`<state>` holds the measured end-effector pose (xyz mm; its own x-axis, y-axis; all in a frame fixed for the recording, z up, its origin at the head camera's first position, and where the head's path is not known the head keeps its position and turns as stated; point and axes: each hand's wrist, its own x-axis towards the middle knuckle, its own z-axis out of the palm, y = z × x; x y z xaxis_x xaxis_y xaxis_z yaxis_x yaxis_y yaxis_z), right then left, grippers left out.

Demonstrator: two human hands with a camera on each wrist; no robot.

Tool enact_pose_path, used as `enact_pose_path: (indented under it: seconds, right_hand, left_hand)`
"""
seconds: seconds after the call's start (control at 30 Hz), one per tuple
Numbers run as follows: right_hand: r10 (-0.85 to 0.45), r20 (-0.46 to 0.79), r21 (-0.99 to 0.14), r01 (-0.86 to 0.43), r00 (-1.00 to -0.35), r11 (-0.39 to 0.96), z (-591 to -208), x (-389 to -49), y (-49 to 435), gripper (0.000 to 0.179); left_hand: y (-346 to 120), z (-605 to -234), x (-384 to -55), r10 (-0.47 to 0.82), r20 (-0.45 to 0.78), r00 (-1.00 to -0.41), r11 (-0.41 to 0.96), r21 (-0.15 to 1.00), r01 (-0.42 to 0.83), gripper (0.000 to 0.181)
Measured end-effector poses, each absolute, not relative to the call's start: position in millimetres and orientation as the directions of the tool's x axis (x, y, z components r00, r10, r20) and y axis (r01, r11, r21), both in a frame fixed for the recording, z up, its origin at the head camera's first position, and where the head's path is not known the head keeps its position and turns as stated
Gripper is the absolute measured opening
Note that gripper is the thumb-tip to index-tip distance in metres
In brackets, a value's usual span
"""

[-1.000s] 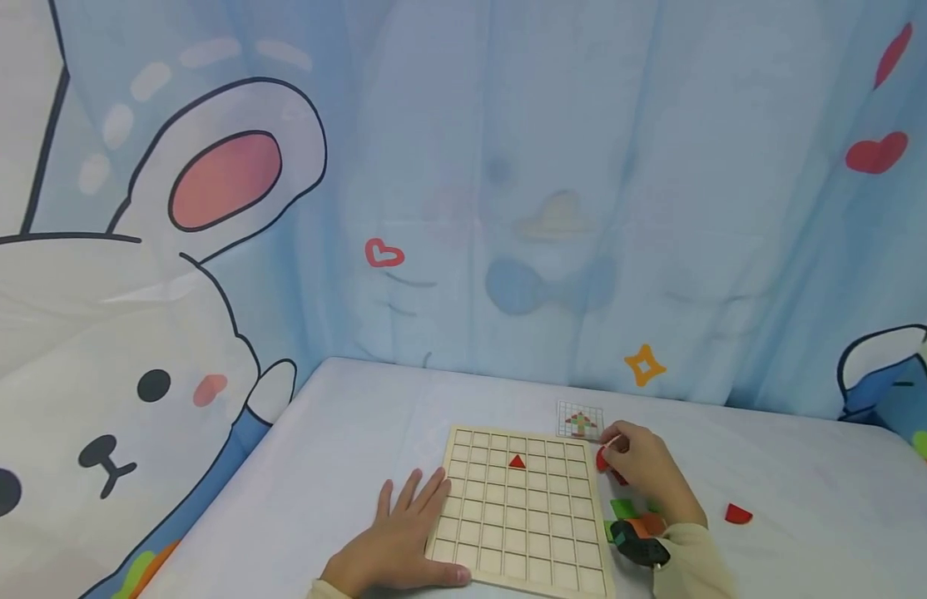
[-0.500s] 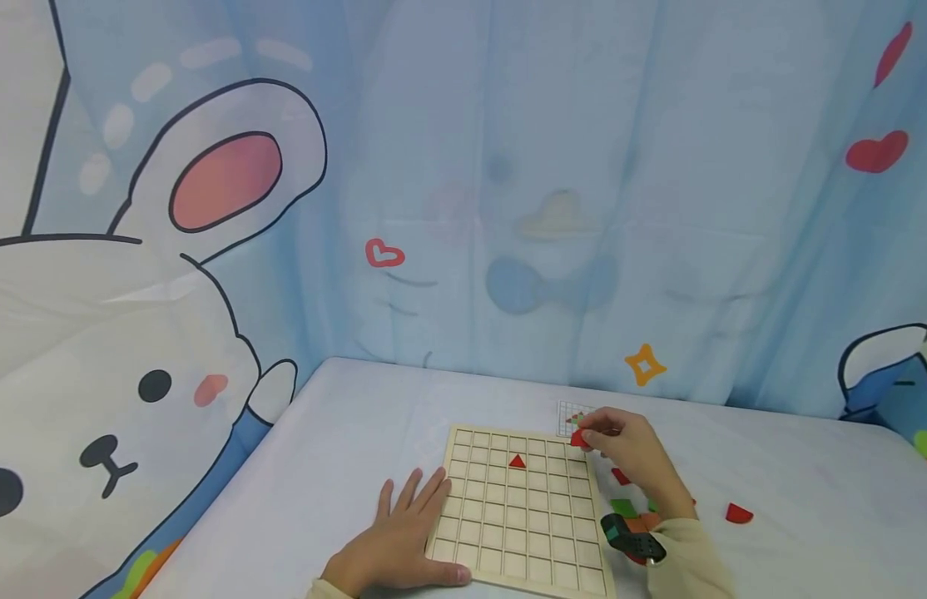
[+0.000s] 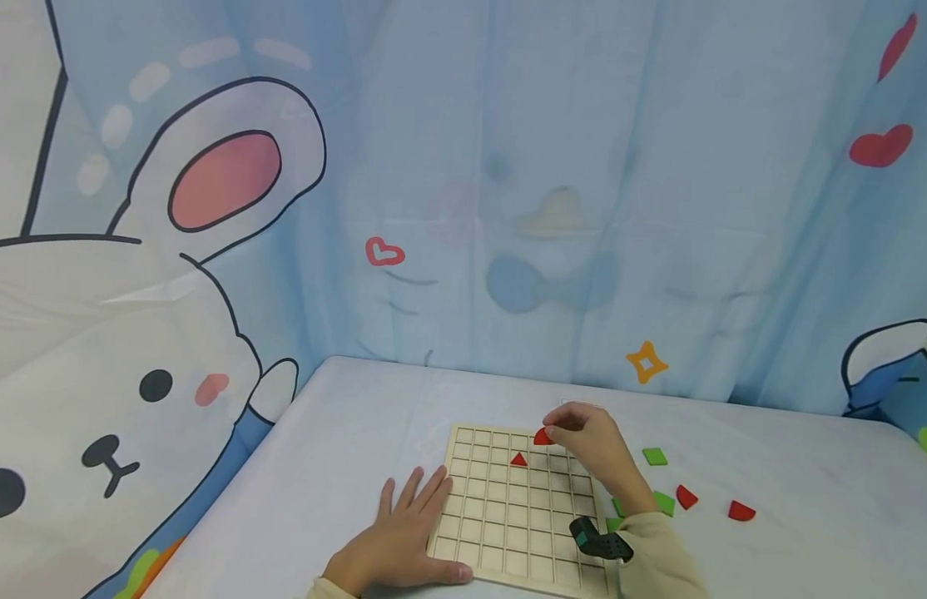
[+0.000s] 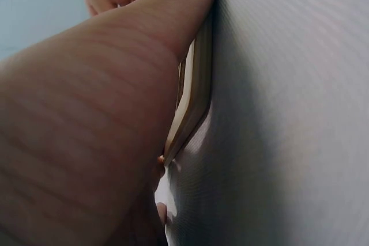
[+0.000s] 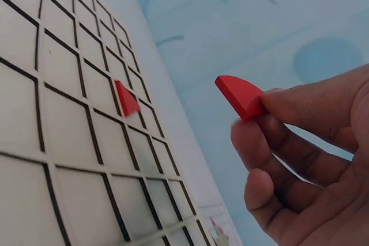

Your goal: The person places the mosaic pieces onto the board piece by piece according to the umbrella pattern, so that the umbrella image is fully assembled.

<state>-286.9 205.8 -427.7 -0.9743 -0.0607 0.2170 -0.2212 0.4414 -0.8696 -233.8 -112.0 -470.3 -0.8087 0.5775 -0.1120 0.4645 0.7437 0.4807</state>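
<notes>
My right hand (image 3: pixel 594 441) pinches a red quarter-circle piece (image 5: pixel 239 95) between thumb and fingers, held over the far rows of the wooden grid board (image 3: pixel 501 532). A red triangle piece (image 3: pixel 519 459) sits in one of the board's cells, just left of that hand. My left hand (image 3: pixel 399 532) lies spread at the board's left side, its fingertips at the edge and its thumb along the near left corner. In the left wrist view, the thumb covers part of the board's edge (image 4: pixel 199 79).
Right of the board lie green pieces (image 3: pixel 654 456) and two red quarter-circle pieces (image 3: pixel 686 497), some partly hidden by the right arm. A small pattern card (image 5: pixel 219 231) lies beyond the board, mostly covered by the right hand in the head view. A printed curtain (image 3: pixel 433 166) hangs behind the table.
My right hand has picked up the red quarter-circle from beside the board and carried it left over the far rows. The left hand has stayed in place.
</notes>
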Motion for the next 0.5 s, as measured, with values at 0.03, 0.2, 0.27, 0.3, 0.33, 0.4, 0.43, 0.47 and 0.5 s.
enact_pose_path:
  seconds: [0.03,0.2,0.27,0.3,0.33,0.4,0.43,0.47,0.5]
  right_hand:
    - [-0.062,0.221,-0.865,-0.225,-0.973,0.448,-428,-287,202,0.008]
    - [-0.069,0.236,-0.845,-0.24,-0.969,0.478,-430,-288,187,0.006]
    - [-0.074,0.24,-0.839,-0.245,-0.968,0.487,-431,-288,182,0.006]
    - [-0.077,0.244,-0.835,-0.25,-0.967,0.49,-432,-288,180,0.007]
    - [-0.081,0.246,-0.832,-0.254,-0.966,0.494,-432,-288,178,0.007]
    - [-0.091,0.248,-0.823,-0.259,-0.964,0.505,-434,-288,173,0.008]
    - [-0.096,0.247,-0.818,-0.261,-0.964,0.512,-435,-288,171,0.008]
    - [-0.103,0.247,-0.812,-0.264,-0.963,0.52,-436,-288,169,0.008]
    - [-0.111,0.248,-0.806,-0.268,-0.962,0.528,-437,-288,166,0.009]
  left_hand:
    - [-112,-470,-234,0.579,-0.115,-0.807,0.744,0.479,0.466,0.119]
    - [-113,-471,-236,0.575,-0.117,-0.81,0.748,0.477,0.462,0.119]
    - [-113,-471,-235,0.57,-0.111,-0.814,0.75,0.475,0.461,0.119]
    - [-113,-471,-235,0.57,-0.108,-0.815,0.75,0.474,0.462,0.118]
    - [-112,-471,-235,0.57,-0.106,-0.815,0.75,0.472,0.463,0.118]
    - [-112,-471,-234,0.57,-0.103,-0.815,0.75,0.469,0.466,0.118]
    - [-111,-471,-233,0.57,-0.103,-0.815,0.751,0.468,0.466,0.118]
    - [-111,-470,-233,0.569,-0.103,-0.816,0.751,0.468,0.466,0.118]
    - [-111,-470,-233,0.568,-0.102,-0.816,0.753,0.465,0.466,0.118]
